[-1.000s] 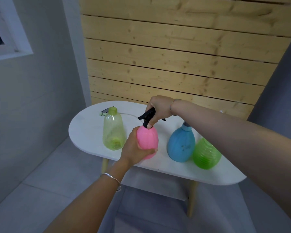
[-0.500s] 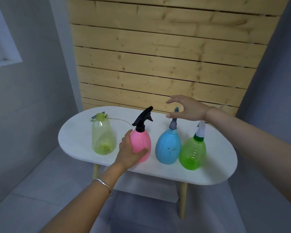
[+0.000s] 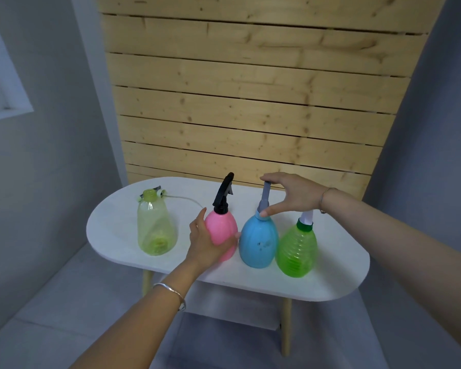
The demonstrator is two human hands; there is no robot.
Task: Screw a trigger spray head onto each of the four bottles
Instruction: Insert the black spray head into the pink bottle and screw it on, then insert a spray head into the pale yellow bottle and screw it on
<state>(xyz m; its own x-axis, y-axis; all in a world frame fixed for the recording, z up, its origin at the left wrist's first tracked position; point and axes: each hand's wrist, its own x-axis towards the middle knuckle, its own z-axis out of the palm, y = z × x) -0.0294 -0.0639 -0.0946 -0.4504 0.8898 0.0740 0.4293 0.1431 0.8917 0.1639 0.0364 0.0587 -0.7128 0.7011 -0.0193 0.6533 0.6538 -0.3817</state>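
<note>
Four bottles stand in a row on the white table (image 3: 338,278). The yellow-green bottle (image 3: 156,230) at the left has an open neck; its spray head (image 3: 159,193) with a thin tube lies behind it. My left hand (image 3: 206,242) wraps the pink bottle (image 3: 222,230), which carries a black trigger head (image 3: 224,191). My right hand (image 3: 290,194) closes around the grey trigger head (image 3: 264,198) on the blue bottle (image 3: 258,242), thumb at its collar. The green ribbed bottle (image 3: 297,251) at the right has a white head (image 3: 307,217), partly hidden by my right wrist.
A wooden slat wall (image 3: 250,102) rises right behind the table. Grey walls stand at both sides, with a window frame (image 3: 8,102) on the left. The table has light wooden legs (image 3: 286,326) and a lower shelf above a grey tiled floor.
My right hand let go of the black head on the pink bottle, moved right and came down around the blue bottle's grey head. My left hand stays on the pink bottle.
</note>
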